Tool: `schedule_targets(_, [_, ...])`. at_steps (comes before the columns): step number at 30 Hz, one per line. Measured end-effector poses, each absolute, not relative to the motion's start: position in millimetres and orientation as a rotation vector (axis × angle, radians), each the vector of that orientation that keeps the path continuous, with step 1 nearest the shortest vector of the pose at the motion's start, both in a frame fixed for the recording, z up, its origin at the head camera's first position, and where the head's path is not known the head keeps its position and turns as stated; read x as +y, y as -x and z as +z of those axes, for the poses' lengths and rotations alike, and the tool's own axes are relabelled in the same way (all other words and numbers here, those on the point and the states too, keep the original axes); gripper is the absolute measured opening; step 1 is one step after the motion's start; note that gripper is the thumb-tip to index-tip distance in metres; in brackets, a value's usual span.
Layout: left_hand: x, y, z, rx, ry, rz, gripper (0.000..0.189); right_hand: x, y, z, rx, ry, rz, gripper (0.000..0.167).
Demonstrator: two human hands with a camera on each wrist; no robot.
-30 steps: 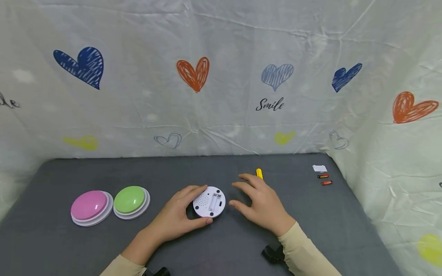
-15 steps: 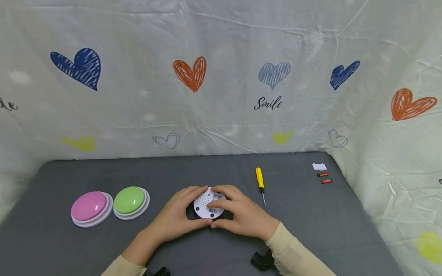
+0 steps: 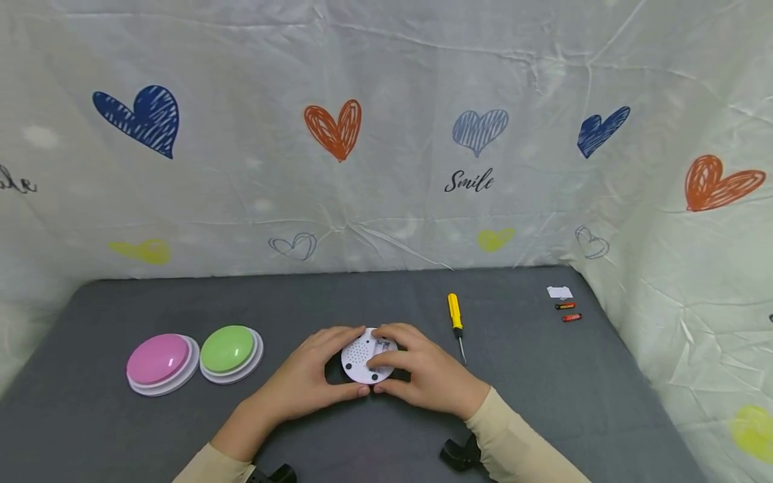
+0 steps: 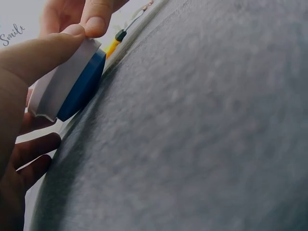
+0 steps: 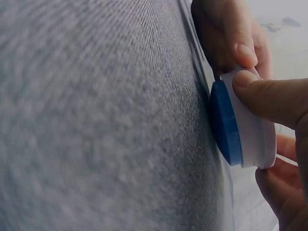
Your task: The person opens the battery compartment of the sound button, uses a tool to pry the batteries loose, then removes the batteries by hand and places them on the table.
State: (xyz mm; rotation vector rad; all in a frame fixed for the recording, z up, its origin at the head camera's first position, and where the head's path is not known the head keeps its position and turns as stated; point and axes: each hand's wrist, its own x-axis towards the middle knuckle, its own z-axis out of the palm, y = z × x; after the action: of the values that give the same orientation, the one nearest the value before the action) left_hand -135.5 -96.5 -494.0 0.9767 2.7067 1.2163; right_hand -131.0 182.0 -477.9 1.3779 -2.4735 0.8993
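A round white push-button light or buzzer point(image 3: 357, 351) lies upside down at the middle of the table, its blue dome point(image 5: 224, 126) facing the cloth. My left hand point(image 3: 304, 372) grips its left rim between thumb and fingers. On the opposite side my right hand point(image 3: 431, 377) holds the rim, one finger bent over the battery compartment, which it partly hides. Both thumbs meet at the near edge, as the left wrist view shows on the white casing point(image 4: 65, 77). To the right of the right hand lies a yellow screwdriver point(image 3: 455, 314).
A pink button point(image 3: 157, 359) and a green button point(image 3: 227, 349) stand dome up on the left. Toward the far right corner lie a small white cover point(image 3: 559, 292) and two small batteries point(image 3: 565, 306). Behind the grey table point(image 3: 314, 443) hangs a white cloth with printed hearts.
My right hand has come left from beside the button and taken hold of its right rim, uncovering the screwdriver. The left hand keeps its grip, and the button has shifted very slightly right.
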Motion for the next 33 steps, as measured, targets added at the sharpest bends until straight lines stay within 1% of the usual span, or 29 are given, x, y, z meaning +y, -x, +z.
schedule_targets(9, [-94,137,-488,2.744,-0.938,1.149,0.086,187,131,-476,-2.558,-1.313,0.950,0.030])
schedule_targets(16, [-82,146,-481,2.797,-0.959,1.022,0.087,194,137,-476,-2.564,-1.269,0.919,0.029])
schedule_targets(23, [-64,164,-479,2.832,-0.896,0.938,0.088,203,156,-475,-2.611,-1.200,0.900,0.028])
schedule_targets(33, [-37,201,-480,2.870,-0.852,0.941,0.088,216,191,-474,-2.686,-1.043,0.933,0.025])
